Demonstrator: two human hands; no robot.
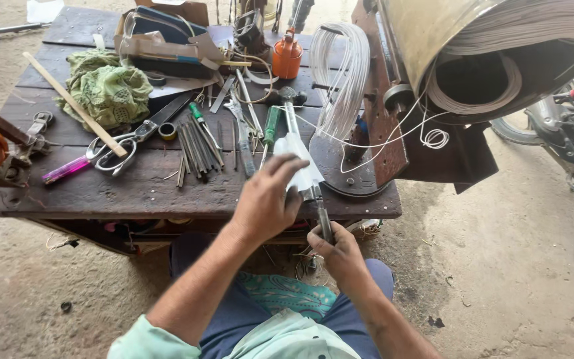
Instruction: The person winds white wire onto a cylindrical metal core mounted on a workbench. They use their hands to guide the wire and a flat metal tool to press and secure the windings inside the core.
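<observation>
Two hands work at the near edge of a dark, worn wooden table (pixel 121 189) standing on a dusty concrete floor (pixel 513 252): the left hand (pixel 265 203) pinches a white paper strip (pixel 302 163) with bent fingers, the right hand (pixel 337 256) grips a thin metal rod (pixel 322 216) below it. Scissors (pixel 127 141), a green cloth (pixel 109 90), an orange oil can (pixel 287 56) and a white wire coil (pixel 343 76) crowd the tabletop

white paper strip (pixel 300 163) | wrapped round metal rod (pixel 322 216) | table's near edge
</observation>
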